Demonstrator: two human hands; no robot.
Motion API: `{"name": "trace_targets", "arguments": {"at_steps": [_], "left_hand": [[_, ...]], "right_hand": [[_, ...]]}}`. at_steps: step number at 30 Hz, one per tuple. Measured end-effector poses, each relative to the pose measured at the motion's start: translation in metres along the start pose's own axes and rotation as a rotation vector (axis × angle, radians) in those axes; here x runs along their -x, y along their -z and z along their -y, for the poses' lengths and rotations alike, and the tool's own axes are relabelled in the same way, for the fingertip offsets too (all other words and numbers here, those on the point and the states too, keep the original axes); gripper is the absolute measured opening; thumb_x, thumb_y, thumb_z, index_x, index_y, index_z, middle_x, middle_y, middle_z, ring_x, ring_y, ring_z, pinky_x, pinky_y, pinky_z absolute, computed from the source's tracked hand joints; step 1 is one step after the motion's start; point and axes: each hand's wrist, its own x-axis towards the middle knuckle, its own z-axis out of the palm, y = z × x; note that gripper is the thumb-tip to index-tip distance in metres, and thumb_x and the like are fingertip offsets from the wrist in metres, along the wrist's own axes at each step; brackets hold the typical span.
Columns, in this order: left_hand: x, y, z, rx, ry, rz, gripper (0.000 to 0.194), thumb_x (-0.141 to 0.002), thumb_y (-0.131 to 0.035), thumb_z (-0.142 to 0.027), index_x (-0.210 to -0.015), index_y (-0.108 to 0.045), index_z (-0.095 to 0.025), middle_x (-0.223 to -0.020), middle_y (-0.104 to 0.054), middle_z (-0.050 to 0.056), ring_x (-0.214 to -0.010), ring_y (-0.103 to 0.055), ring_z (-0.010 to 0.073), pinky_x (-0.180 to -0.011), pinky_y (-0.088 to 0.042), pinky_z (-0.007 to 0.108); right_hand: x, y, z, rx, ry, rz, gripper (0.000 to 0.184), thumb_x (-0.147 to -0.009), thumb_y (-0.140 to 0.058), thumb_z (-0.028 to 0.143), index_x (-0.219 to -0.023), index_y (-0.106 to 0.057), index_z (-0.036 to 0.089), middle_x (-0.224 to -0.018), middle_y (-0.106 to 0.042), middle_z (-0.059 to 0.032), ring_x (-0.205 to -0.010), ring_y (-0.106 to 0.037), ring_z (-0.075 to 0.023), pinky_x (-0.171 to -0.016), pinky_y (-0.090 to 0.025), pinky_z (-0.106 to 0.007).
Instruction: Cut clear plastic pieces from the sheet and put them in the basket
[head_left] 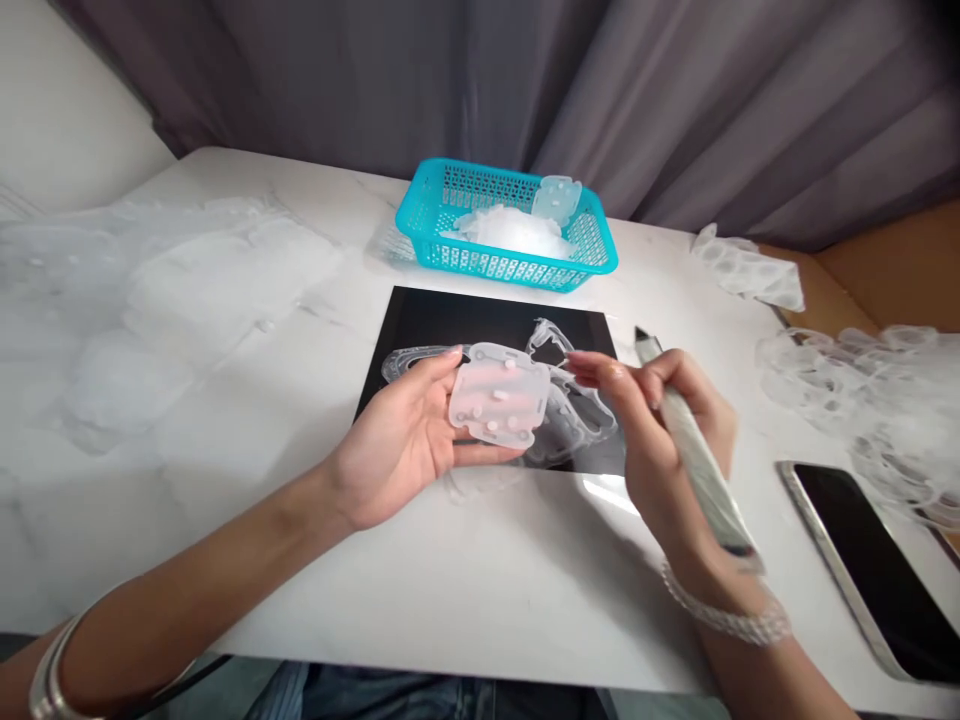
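My left hand [405, 432] is closed around the edges of a thin translucent moulded sheet [499, 398], with small raised pegs and slots on its face, tilted up above a black mat. A pale, long-handled tool [697, 470] with a dark tip lies in my right hand [667, 430], the tip pointing away from me. The fingertips of that hand are drawn together beside clear cut-out frames [574, 415] on the black mat [435, 315]. Whether they touch those frames I cannot tell.
A turquoise basket [487, 268] behind the mat holds a heap of similar translucent pieces [510, 230]. Clear sheets [165, 290] are piled at the left. On the right lie clear frame scraps [885, 400], a whitish strip [750, 270] and a phone [870, 560].
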Motion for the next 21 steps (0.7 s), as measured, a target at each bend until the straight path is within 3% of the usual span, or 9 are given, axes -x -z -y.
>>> {"name": "trace_targets", "arguments": {"at_steps": [4, 9, 13, 18, 21], "left_hand": [[0.001, 0.002, 0.000, -0.024, -0.025, 0.090, 0.046, -0.100, -0.042, -0.037, -0.128, -0.062, -0.008, -0.132, -0.065, 0.018, -0.123, -0.061, 0.0320, -0.102, -0.050, 0.047], [0.001, 0.005, 0.004, -0.228, -0.049, 0.125, 0.032, -0.096, -0.053, -0.014, -0.127, -0.062, -0.014, -0.132, -0.066, 0.012, -0.123, -0.062, 0.0239, -0.105, -0.049, 0.036], [-0.003, 0.007, 0.009, -0.433, -0.101, -0.028, 0.028, -0.101, -0.047, -0.022, -0.124, -0.060, -0.014, -0.121, -0.072, 0.012, -0.107, -0.071, 0.0204, -0.097, -0.054, 0.032], [-0.008, 0.012, 0.010, -0.530, -0.141, -0.260, 0.039, -0.103, -0.042, -0.040, -0.113, -0.062, -0.009, -0.087, -0.077, 0.012, -0.073, -0.075, 0.0181, -0.066, -0.059, 0.024], [-0.011, 0.016, 0.006, -0.535, -0.165, -0.255, 0.037, -0.102, -0.044, -0.039, -0.113, -0.062, -0.008, -0.085, -0.076, 0.011, -0.069, -0.074, 0.0161, -0.063, -0.058, 0.023]], "right_hand": [[-0.006, 0.000, -0.014, -0.165, -0.209, 0.165, 0.040, -0.084, -0.075, 0.031, -0.069, -0.039, 0.023, -0.071, -0.067, 0.0018, -0.077, -0.070, -0.0167, -0.072, -0.055, -0.029], [-0.003, -0.003, -0.013, -0.228, -0.317, 0.259, 0.045, -0.078, -0.080, 0.025, -0.068, -0.036, 0.023, -0.065, -0.062, 0.0042, -0.063, -0.058, -0.0118, -0.061, -0.044, -0.025], [-0.001, -0.007, -0.010, -0.263, -0.306, 0.237, 0.045, -0.077, -0.079, 0.023, -0.069, -0.035, 0.023, -0.066, -0.066, 0.0024, -0.063, -0.057, -0.0128, -0.062, -0.043, -0.027], [0.002, -0.015, -0.006, -0.276, -0.318, 0.242, 0.046, -0.077, -0.078, 0.026, -0.068, -0.033, 0.023, -0.066, -0.066, 0.0017, -0.060, -0.058, -0.0133, -0.062, -0.042, -0.028], [0.003, -0.018, -0.006, -0.283, -0.317, 0.264, 0.046, -0.078, -0.078, 0.028, -0.069, -0.034, 0.023, -0.062, -0.062, 0.0033, -0.059, -0.059, -0.0138, -0.062, -0.041, -0.028]]}}
